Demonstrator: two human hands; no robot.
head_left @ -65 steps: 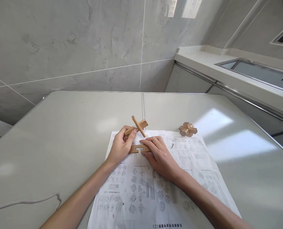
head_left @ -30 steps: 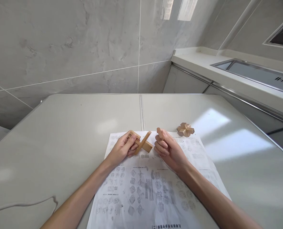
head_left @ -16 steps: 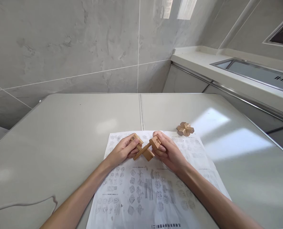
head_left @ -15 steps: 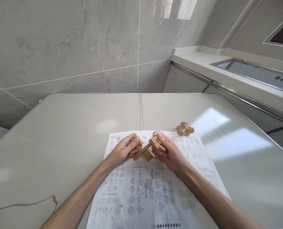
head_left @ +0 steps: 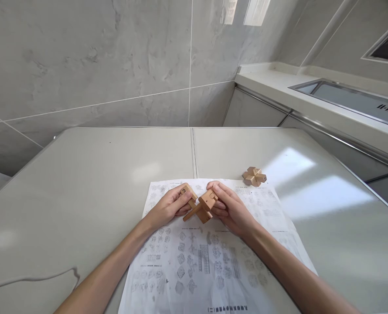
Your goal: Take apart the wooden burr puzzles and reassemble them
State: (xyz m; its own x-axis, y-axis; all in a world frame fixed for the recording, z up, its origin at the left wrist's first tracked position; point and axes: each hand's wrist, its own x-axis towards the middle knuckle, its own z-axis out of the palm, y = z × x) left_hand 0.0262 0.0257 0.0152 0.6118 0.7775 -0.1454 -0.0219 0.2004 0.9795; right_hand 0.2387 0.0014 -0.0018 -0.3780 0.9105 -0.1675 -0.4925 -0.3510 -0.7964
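Above the printed sheet (head_left: 226, 283), a partly joined cluster of notched wooden puzzle pieces (head_left: 203, 214) is held between both hands. My left hand (head_left: 171, 205) is closed, its thumb pressing on a light wooden piece with a dark mark (head_left: 188, 192). My right hand (head_left: 231, 207) pinches a rounded wooden piece (head_left: 208, 199) against the cluster's right side; its fingertips are partly hidden behind the wood. Whether this piece is locked into the others, I cannot tell.
An assembled star-shaped wooden puzzle (head_left: 254, 176) rests at the sheet's upper right corner. A pale cord (head_left: 33, 278) lies on the table (head_left: 83, 174) at lower left. Along the right runs a counter (head_left: 262, 80) with a sink (head_left: 354, 102); a grey tiled wall stands behind.
My right hand has turned the rounded piece and brought it down and left, closer to the cluster's middle. My left hand has hardly moved.
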